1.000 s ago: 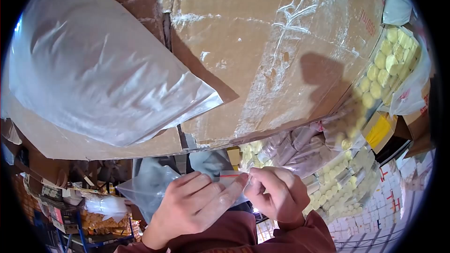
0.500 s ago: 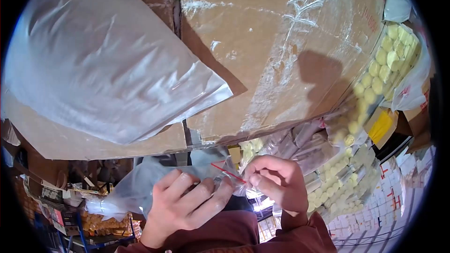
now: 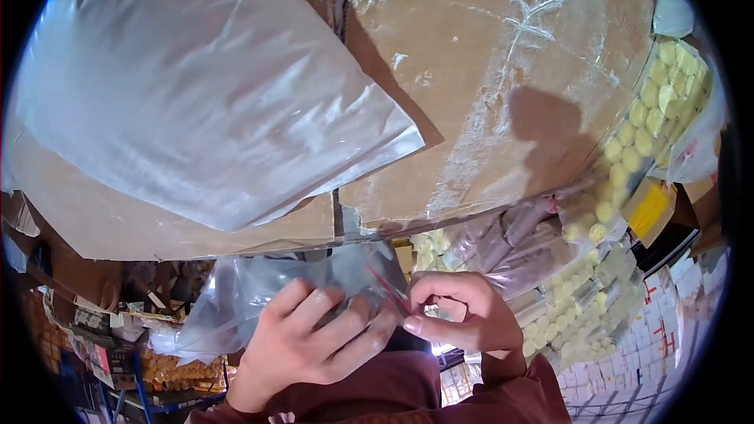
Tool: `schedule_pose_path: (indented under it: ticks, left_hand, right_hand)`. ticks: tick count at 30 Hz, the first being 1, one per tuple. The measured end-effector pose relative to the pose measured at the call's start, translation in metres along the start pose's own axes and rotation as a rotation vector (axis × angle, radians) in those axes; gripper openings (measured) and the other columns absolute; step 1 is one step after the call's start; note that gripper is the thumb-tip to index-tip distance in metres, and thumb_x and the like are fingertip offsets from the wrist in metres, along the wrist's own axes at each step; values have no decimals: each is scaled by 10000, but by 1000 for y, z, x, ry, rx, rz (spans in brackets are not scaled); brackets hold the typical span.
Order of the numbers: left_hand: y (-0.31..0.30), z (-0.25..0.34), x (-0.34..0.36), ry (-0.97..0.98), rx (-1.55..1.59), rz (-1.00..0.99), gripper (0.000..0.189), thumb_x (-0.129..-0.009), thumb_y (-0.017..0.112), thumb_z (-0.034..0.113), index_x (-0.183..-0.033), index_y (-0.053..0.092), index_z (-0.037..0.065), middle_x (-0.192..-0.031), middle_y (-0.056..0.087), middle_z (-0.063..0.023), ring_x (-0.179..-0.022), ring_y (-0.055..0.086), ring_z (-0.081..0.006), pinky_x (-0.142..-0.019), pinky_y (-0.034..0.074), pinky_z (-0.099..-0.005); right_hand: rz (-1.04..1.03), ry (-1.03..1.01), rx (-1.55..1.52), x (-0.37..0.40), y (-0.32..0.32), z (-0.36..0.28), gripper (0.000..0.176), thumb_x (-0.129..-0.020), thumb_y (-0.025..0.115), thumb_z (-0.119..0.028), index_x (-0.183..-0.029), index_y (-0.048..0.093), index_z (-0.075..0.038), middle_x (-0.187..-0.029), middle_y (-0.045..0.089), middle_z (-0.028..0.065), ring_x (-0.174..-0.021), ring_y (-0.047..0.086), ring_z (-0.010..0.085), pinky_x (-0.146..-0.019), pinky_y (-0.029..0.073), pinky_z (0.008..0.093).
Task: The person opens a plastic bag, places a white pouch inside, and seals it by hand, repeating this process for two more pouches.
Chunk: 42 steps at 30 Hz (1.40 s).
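Observation:
A clear plastic zip bag with a red closure strip hangs in front of my body, below the edge of the cardboard surface. My left hand is closed on it, back facing me and fingers curled over the plastic; the thumb is hidden. My right hand pinches the bag's edge at the end of the red strip, with thumb and forefinger forming a ring. Above the hands, a large silvery-white plastic package lies flat on the worn cardboard.
Clear bags of pale yellow round pieces line the right side. Beside them are a bag of purplish-brown rolls and a carton with a yellow patch. Shelving with orange-wrapped goods stands at lower left.
My right thumb and forefinger have opened into a wider ring at the bag's edge. The red strip now slants more steeply. The cardboard and package have shifted right in view.

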<state>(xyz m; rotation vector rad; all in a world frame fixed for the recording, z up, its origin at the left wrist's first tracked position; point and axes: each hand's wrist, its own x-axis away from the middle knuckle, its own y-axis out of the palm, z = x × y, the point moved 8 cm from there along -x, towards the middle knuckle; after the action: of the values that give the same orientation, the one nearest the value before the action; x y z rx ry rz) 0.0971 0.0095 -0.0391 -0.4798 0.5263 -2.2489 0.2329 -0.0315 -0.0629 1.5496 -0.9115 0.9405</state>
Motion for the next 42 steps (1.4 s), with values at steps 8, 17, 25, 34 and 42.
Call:
schedule_pose_path:
  ticks: [8,17,25,34,42]
  left_hand:
    - [3,-28,21,-174,107,6,364,-624,706,146,-961,578,95,-906,599,-39,-752,565,-194,-630,431,-306]
    - [0,-59,64,-376,104,-74,344,-663,781,234,-867,575,48,-847,621,-82,-671,582,-251,-598,455,-329]
    - [3,-91,105,-605,781,29,219,-680,806,106,-736,622,2,-695,598,-66,-636,576,-172,-554,430,-280]
    - [-9,-102,131,-652,781,451,115,-760,695,20,-734,586,-8,-721,575,-99,-576,510,-156,-534,409,-272]
    - [10,-109,168,-1073,1203,866,144,-983,470,154,-899,423,46,-713,498,-66,-492,524,-170,-396,439,-276]
  right_hand:
    - [259,-151,-385,0,-2,9,155,-1009,420,-142,-967,443,6,-984,655,196,-849,634,198,-793,492,299]
    - [714,-238,-76,7,-30,5,243,-1032,307,-303,-990,333,-65,-745,668,237,-364,519,172,-372,362,236]
    - [821,-279,10,10,-38,0,265,-1038,280,-308,-974,377,-70,-690,665,179,-272,295,66,-294,238,198]
    - [653,-199,-88,7,-39,8,279,-1031,342,-314,-1044,442,-54,-762,677,176,-402,484,84,-373,282,198]
    - [-60,-572,303,4,-12,-4,277,-748,762,-30,-982,616,1,-1083,669,141,-1053,623,250,-912,459,352]
